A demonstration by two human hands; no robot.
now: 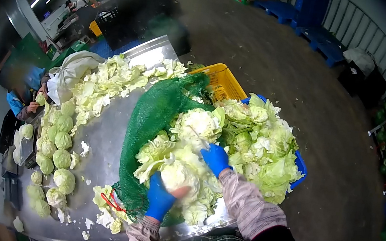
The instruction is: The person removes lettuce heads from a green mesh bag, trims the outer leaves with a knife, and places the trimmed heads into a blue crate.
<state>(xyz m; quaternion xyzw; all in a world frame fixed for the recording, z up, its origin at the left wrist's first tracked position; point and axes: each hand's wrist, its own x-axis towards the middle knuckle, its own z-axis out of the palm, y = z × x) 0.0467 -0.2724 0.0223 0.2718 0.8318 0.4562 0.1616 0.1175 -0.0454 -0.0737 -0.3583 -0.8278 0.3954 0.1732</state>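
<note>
Pale cabbages and loose leaves fill the mouth of a green mesh sack (145, 123) on the metal table. My left hand (161, 198), in a blue glove with the thumb uncovered, grips the near side of a whitish cabbage (179, 176). My right hand (215, 159), also blue-gloved, is closed just above and right of that cabbage. A thin, blurred line runs from its fingers toward another cabbage (198, 125); I cannot make out what it is. To the right, a blue crate (299, 170) is heaped with cabbage leaves (263, 151).
Trimmed cabbages (61, 158) line the left of the metal table (102, 162), with leaf piles (108, 85) farther back. A yellow crate (226, 81) stands beyond the sack. Across the table, a co-worker in blue (25, 90) holds a cabbage. Blue pallets (322, 42) lie along the railing.
</note>
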